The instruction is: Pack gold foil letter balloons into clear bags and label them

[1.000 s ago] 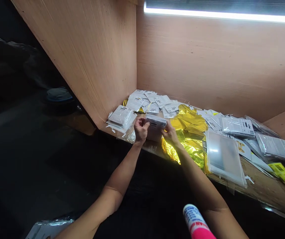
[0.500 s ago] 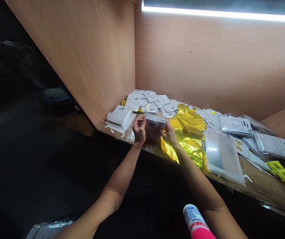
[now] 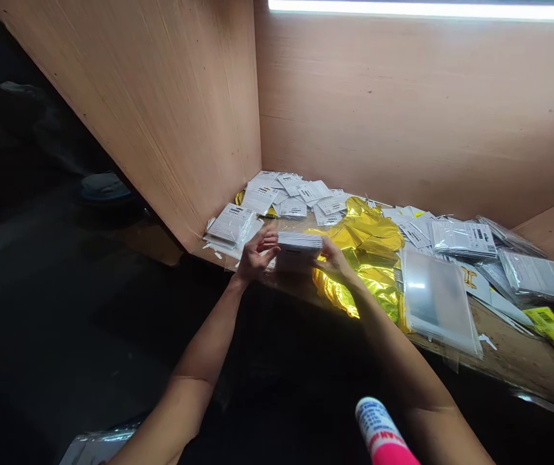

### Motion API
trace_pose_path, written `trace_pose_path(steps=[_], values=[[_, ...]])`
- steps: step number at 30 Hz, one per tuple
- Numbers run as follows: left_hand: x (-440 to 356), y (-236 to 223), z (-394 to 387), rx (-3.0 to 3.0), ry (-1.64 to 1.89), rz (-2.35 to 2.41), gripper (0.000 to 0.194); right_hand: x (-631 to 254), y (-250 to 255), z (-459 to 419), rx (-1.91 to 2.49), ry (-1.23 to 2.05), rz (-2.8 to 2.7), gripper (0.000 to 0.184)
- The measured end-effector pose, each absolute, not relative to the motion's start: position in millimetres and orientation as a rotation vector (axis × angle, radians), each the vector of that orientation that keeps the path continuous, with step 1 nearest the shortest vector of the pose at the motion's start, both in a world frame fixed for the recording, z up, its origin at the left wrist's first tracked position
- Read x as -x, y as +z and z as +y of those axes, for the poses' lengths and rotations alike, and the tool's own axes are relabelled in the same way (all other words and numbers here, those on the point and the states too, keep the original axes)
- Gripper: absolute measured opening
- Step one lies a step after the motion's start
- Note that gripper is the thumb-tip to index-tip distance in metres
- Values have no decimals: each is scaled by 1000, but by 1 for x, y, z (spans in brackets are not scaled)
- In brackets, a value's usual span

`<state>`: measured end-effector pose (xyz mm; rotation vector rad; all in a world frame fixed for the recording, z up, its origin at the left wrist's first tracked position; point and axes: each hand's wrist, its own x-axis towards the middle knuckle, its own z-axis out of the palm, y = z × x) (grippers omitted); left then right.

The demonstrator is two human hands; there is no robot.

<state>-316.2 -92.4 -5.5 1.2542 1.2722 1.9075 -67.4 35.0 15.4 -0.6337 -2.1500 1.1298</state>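
The left hand (image 3: 257,255) was blurred, so it could not be told whether its fingers touched the stack of cards (image 3: 299,242). The front face of this stack was also smeared, and its print was not readable. The fingertips of the right hand (image 3: 334,261) were not clear. The right forearm (image 3: 383,329) hid a part of the gold foil (image 3: 371,239). At the lower left, a packet (image 3: 95,447) was partly covered by the left arm (image 3: 184,394) and cut by the bottom edge, which cut also the pink-and-white bottle (image 3: 376,420). Print on the loose cards (image 3: 260,197) was too small for reading.
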Motion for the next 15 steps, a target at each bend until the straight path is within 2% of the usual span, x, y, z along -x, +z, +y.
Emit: trace_pose_path(steps=[2,4,6,9,11,13,15], values=[[318,-9,-96,-1310,1860,1372,52,66,20,35,587,1134,-2192,47],[316,-14,-99,-1347,1780,1405,45,65,21,36,580,1104,-2243,45],[315,-18,-103,-1358,1727,1385,48,64,17,37,591,1064,-2310,38],[315,-16,-106,-1330,1730,1332,67,62,6,39,635,992,-2417,23],[316,-9,-107,-1363,1678,1345,66,59,3,40,730,849,-2500,14],[318,0,-106,-1419,1614,1374,56,55,7,42,784,732,-2568,18],[318,9,-106,-1437,1629,1357,60,49,17,44,729,762,-2560,31]])
